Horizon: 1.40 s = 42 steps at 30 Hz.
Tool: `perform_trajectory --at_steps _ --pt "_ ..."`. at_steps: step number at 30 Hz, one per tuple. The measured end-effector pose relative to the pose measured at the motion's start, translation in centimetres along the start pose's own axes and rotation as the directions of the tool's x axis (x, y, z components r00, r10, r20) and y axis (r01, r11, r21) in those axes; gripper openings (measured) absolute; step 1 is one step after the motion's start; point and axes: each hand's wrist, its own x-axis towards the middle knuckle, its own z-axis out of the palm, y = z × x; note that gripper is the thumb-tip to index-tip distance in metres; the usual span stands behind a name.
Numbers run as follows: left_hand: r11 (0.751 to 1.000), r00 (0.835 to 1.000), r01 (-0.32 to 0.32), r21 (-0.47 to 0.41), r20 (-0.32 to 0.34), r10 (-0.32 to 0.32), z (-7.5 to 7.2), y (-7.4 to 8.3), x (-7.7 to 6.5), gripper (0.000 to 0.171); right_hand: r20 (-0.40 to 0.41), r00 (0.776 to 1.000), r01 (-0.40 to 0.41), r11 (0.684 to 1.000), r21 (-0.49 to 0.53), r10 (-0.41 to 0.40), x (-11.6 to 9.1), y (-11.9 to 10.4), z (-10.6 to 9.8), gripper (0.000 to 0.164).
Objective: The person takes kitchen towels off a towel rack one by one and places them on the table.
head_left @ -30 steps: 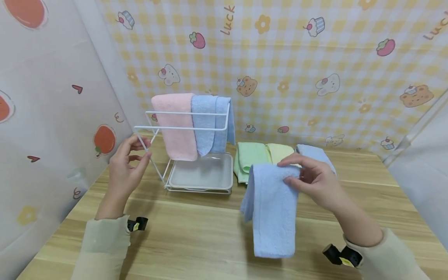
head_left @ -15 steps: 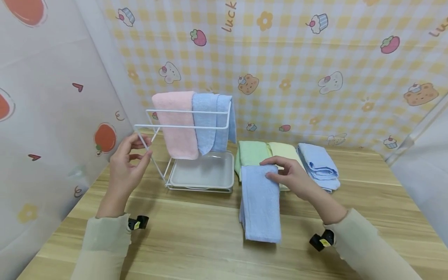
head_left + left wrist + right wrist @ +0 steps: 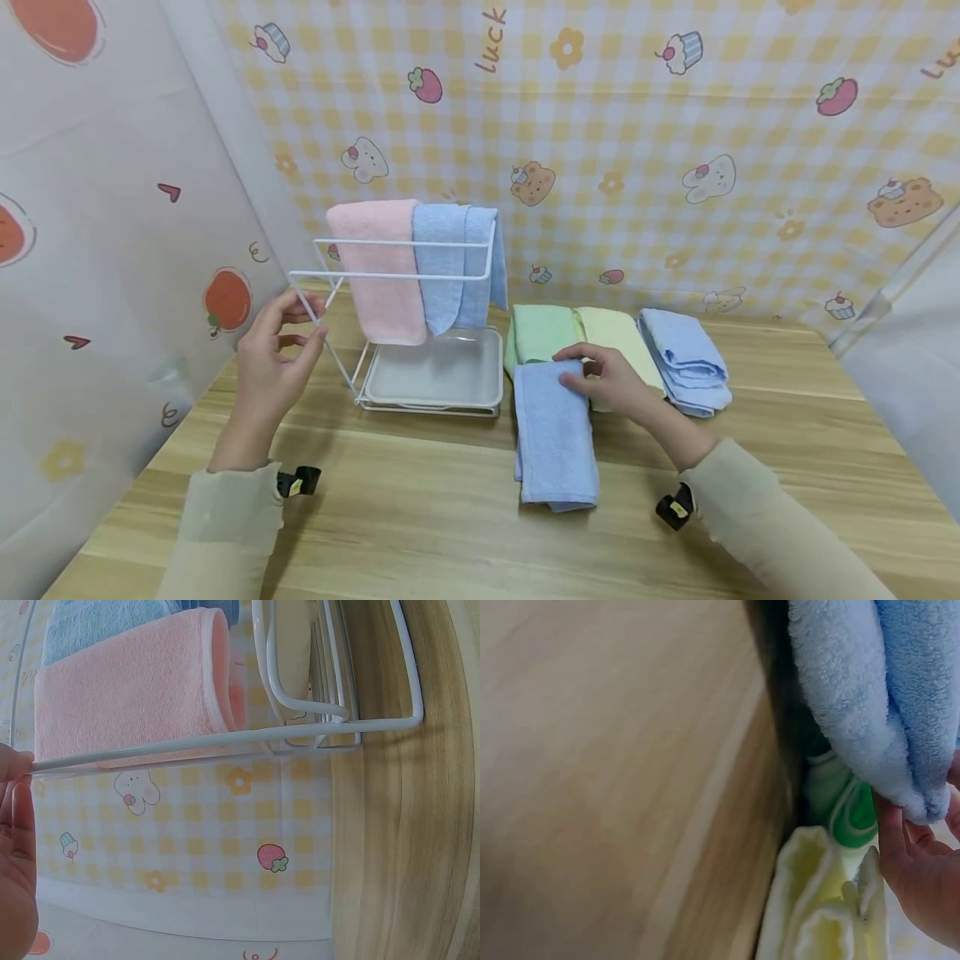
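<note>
A white wire towel rack stands left of the middle, with a pink towel and a blue towel draped over its back bar. My left hand pinches the rack's left side wire between thumb and fingers; the left wrist view shows the fingertips on that wire. My right hand pinches the top edge of a folded light blue towel, which hangs down in front of the green towel. In the right wrist view the held towel shows a fold, with fingers at its end.
A pale tray sits in the rack's base. Behind my right hand lie a folded yellow towel and, further right, another folded blue towel. Patterned cloth closes off the back of the wooden table.
My right hand has moved left and away from me with the blue towel, uncovering the folded blue towel at the right. The left hand stays on the rack's wire.
</note>
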Motion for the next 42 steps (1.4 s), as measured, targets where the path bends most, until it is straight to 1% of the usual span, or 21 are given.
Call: perform_trajectory --at_steps 6,11,15,18,24,27,31,34,37,42 --pt "1.0 1.0 0.021 0.005 -0.001 -0.021 0.0 0.0 -0.1 0.04 -0.025 0.999 0.018 0.987 -0.157 -0.023 -0.5 0.3 0.1 0.026" --pt "1.0 1.0 0.013 0.002 -0.002 -0.013 0.0 0.1 0.0 0.04 -0.022 0.997 0.072 0.967 -0.244 -0.08 -0.7 0.4 0.2 0.025" --pt "1.0 1.0 0.006 0.009 -0.003 -0.006 0.1 0.0 -0.1 0.041 -0.029 0.992 0.107 0.954 -0.281 -0.12 -0.5 0.3 0.2 0.023" --pt "1.0 1.0 0.005 0.011 -0.004 -0.004 0.1 0.0 -0.1 0.041 -0.041 0.992 0.104 0.949 -0.297 -0.122 -0.3 -0.1 0.0 0.023" --pt "1.0 1.0 0.007 0.013 -0.012 -0.007 0.1 -0.1 -0.1 0.043 -0.081 0.992 0.074 0.962 -0.262 -0.098 1.0 -1.6 -0.8 0.022" --pt "1.0 1.0 0.013 0.013 -0.012 -0.013 0.1 -0.1 0.0 0.043 -0.105 0.991 0.054 0.966 -0.252 -0.082 2.0 -2.8 -1.5 0.024" --pt "1.0 1.0 0.015 0.018 -0.012 -0.014 0.1 -0.1 0.0 0.042 -0.117 0.991 0.034 0.972 -0.234 -0.062 3.3 -5.1 -2.4 0.027" --pt "1.0 1.0 0.015 0.025 -0.011 -0.015 0.1 -0.1 0.0 0.042 -0.12 0.99 0.043 0.976 -0.214 -0.07 4.4 -7.0 -2.9 0.029" --pt "0.999 1.0 0.016 0.029 -0.01 -0.015 0.1 -0.1 -0.1 0.042 -0.142 0.985 0.074 0.98 -0.182 -0.1 5.6 -9.0 -3.3 0.028" --pt "1.0 1.0 0.012 0.023 -0.015 -0.011 0.1 -0.1 0.0 0.041 -0.208 0.957 0.171 0.973 -0.154 -0.202 7.1 -12.5 -3.7 0.028"
